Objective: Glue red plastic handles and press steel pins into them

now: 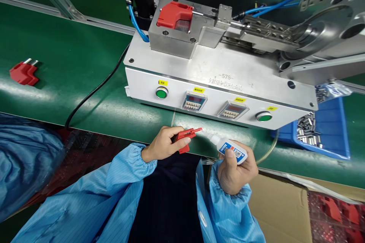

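Between the fingers and thumb of my left hand [163,144] is a red plastic part [186,135] with a thin prong pointing right. My right hand [236,169] grips a white Loctite glue bottle [232,151], tilted so its nozzle points left at the prong's tip. Nozzle and prong are very close; I cannot tell whether they touch. Behind both hands stands a press machine [171,76] with green buttons and two small displays. Another red part [175,14] sits in its metal fixture [171,41].
A red part with two metal pins [24,73] lies on the green bench [94,60] at left. A blue bin [333,125] holds metal sleeves [309,131]. Below right are a cardboard box [281,209] and trayed red parts [330,209]. A black cable [97,90] crosses the bench.
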